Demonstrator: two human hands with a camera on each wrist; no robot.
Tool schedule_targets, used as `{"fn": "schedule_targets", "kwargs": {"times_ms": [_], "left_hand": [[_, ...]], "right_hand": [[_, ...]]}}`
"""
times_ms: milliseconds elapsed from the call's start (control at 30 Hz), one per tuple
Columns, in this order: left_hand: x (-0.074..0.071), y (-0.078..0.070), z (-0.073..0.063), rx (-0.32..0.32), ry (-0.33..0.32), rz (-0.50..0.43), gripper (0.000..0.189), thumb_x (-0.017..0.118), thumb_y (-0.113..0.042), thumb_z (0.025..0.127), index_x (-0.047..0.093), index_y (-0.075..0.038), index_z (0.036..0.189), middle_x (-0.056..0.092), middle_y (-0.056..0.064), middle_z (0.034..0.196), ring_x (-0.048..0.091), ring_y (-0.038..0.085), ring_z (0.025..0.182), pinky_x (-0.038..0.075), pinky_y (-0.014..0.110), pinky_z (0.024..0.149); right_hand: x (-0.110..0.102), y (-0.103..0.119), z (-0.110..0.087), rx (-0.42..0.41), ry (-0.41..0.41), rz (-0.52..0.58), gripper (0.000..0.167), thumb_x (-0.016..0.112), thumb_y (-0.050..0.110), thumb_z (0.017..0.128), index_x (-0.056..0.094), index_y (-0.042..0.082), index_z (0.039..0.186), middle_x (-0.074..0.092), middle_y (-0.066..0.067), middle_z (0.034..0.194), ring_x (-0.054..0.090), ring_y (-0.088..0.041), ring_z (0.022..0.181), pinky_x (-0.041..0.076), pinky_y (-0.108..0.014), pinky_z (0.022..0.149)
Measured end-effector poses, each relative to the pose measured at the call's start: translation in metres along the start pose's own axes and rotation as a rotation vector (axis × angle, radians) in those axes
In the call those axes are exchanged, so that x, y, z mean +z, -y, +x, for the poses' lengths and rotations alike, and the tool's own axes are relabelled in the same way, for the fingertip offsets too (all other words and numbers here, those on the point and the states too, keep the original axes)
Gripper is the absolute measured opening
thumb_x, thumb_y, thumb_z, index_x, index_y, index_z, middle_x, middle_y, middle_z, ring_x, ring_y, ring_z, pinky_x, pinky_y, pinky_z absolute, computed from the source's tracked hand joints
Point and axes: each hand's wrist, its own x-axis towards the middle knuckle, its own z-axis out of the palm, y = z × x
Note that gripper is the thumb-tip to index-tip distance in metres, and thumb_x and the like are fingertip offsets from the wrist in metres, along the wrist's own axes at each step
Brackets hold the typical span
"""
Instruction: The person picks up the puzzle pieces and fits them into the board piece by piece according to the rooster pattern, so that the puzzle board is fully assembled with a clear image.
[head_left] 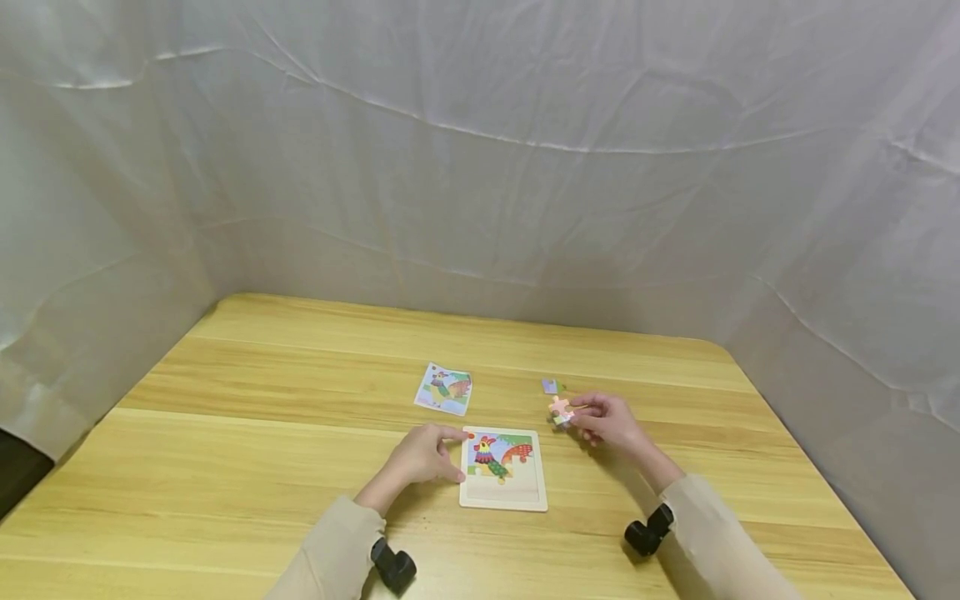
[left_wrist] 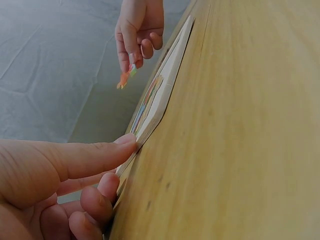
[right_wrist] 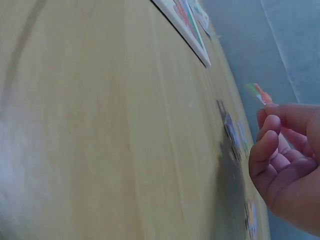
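One puzzle piece (head_left: 559, 407), pinkish orange with some green, is pinched in your right hand (head_left: 607, 419), with thumb and finger pressed together on it. You have it off the table (head_left: 247, 500), to the right of the puzzle frame (head_left: 504, 504) and well apart from it; the right wrist view shows it raised above the tabletop.

Your left hand (head_left: 422, 454) is at the frame's left side. Its thumb and index finger are spread apart, the index finger at the upper left corner and the thumb touching the edge lower down. Your other left fingers bend loosely below the thumb in the left wrist view.

The frame lies flat in front of you, between your hands. Part of a rooster picture (head_left: 491, 450) fills its upper area, while pale wood shows across the bottom and lower right.

Several loose pieces (right_wrist: 231, 131) lie on the table near your right hand, one with orange on it set apart from the others. Your hand hides part of that area from the head view, so you cannot tell the exact count.

Beyond the frame and slightly left lies a picture card (head_left: 444, 389) with a rooster on it. Pale cloth (head_left: 480, 208) hangs behind the table.
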Motion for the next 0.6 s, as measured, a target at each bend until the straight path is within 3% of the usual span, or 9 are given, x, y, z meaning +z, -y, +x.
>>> {"fn": "schedule_targets", "kwargs": {"times_ms": [300, 600], "left_hand": [[0.000, 0.001, 0.001, -0.001, -0.002, 0.001, 0.054, 0.077, -0.003, 0.063, 0.060, -0.003, 0.114, 0.048, 0.000, 0.052, 0.035, 0.008, 0.040, 0.029, 0.020, 0.038], [0.001, 0.000, 0.000, 0.003, 0.001, 0.001, 0.054, 0.077, -0.003, 0.063, 0.060, -0.002, 0.114, 0.048, -0.001, 0.052, 0.034, 0.008, 0.039, 0.029, 0.020, 0.038]], "right_hand": [[0.012, 0.002, -0.004, -0.029, 0.125, -0.070, 0.025, 0.059, 0.005, 0.084, 0.060, -0.008, 0.105, 0.058, -0.009, 0.065, 0.047, -0.010, 0.049, 0.042, -0.021, 0.045], [0.023, 0.002, -0.010, -0.075, 0.250, -0.042, 0.023, 0.056, 0.003, 0.086, 0.060, -0.013, 0.103, 0.055, -0.006, 0.064, 0.045, -0.008, 0.047, 0.040, -0.019, 0.043]]}}
